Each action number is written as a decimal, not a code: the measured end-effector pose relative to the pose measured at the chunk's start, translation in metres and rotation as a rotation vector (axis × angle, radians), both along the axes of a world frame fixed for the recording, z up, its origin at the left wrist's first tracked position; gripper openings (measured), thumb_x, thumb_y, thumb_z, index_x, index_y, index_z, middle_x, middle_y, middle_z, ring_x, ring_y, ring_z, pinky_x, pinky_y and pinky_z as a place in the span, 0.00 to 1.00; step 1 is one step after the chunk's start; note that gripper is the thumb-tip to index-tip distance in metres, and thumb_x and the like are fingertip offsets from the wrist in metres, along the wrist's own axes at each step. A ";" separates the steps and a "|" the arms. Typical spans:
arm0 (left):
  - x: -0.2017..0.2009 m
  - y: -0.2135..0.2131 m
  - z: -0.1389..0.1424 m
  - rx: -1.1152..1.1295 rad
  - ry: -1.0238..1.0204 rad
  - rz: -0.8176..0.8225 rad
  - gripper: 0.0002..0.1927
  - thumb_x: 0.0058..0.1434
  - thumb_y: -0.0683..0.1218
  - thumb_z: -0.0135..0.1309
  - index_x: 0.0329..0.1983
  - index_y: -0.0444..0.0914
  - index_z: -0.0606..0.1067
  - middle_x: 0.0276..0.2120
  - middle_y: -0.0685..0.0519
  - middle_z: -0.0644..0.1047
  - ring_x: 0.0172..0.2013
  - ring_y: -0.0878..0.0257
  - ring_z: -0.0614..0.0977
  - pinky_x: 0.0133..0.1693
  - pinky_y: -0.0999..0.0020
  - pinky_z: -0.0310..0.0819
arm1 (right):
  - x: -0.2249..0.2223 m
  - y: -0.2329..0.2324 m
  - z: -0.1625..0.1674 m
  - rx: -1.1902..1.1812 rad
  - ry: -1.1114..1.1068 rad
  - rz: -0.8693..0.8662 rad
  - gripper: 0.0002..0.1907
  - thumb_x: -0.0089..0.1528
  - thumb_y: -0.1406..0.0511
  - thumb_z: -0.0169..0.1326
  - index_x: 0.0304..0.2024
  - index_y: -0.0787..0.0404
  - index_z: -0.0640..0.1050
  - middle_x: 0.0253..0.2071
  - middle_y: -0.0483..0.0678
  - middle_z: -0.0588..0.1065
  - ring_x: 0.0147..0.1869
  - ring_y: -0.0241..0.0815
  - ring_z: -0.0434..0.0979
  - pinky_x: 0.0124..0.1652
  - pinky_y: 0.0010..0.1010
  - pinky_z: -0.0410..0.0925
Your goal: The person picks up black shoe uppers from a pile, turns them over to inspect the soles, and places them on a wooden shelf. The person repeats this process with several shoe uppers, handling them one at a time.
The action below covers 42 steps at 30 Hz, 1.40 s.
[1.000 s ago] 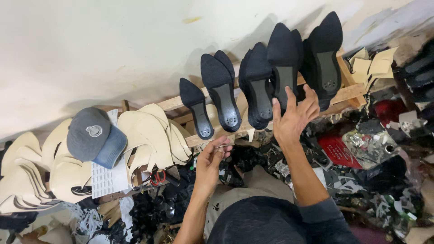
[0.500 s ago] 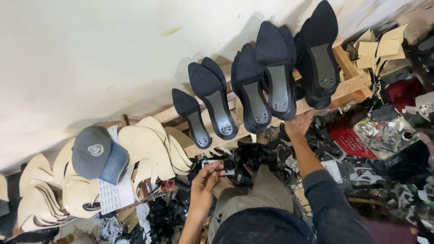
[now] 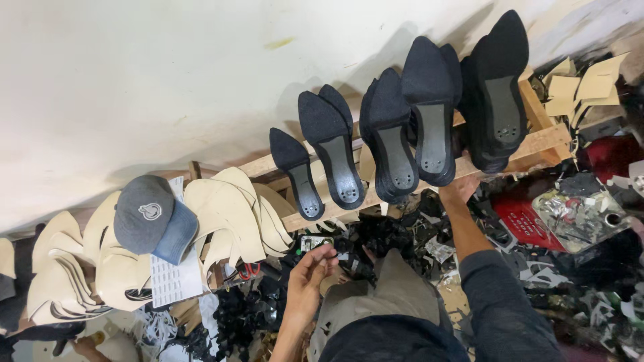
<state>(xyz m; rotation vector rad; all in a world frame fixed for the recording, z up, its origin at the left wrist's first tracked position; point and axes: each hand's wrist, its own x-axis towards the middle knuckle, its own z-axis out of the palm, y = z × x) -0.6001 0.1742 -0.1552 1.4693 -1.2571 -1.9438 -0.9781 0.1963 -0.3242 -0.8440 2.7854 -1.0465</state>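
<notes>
Backdrop: pale plastered wall above a slanted wooden rack (image 3: pixel 537 144) that runs from lower left up to the right corner.
Far left of rack: stacks of cream insole boards (image 3: pixel 67 281), a grey cap (image 3: pixel 151 218) lying on them, a printed paper sheet (image 3: pixel 171 278) under its peak.
Floor below: black offcuts and scraps (image 3: pixel 382 238) heaped along the rack's lower edge.
Left hand (image 3: pixel 310 278): grip loosely curled, fingertips pinching a small dark scrap; whether it is fully closed on it I cannot tell.
Middle of rack: black pointed soles (image 3: pixel 335 151) leaning in a row, toes up, larger toward the right.
Right hand (image 3: pixel 459 191): reaching up under the lower edge of the tall sole stack (image 3: pixel 429 110); fingers are hidden behind it, so the grip cannot be judged.
Handling: soles look light and stiff, loosely stacked, likely to slide; best taken by the heel end, thumb on the inner face.
Right edge: red bag (image 3: pixel 523 218), foil wrappers, tan card pieces.
</notes>
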 end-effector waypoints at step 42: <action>-0.052 -0.019 0.077 -0.272 0.593 -0.118 0.09 0.73 0.41 0.52 0.52 0.31 0.75 0.41 0.55 0.79 0.40 0.70 0.77 0.45 0.73 0.73 | 0.174 0.084 0.221 -0.625 -1.340 0.377 0.19 0.70 0.60 0.45 0.53 0.69 0.78 0.43 0.48 0.81 0.45 0.36 0.80 0.46 0.27 0.73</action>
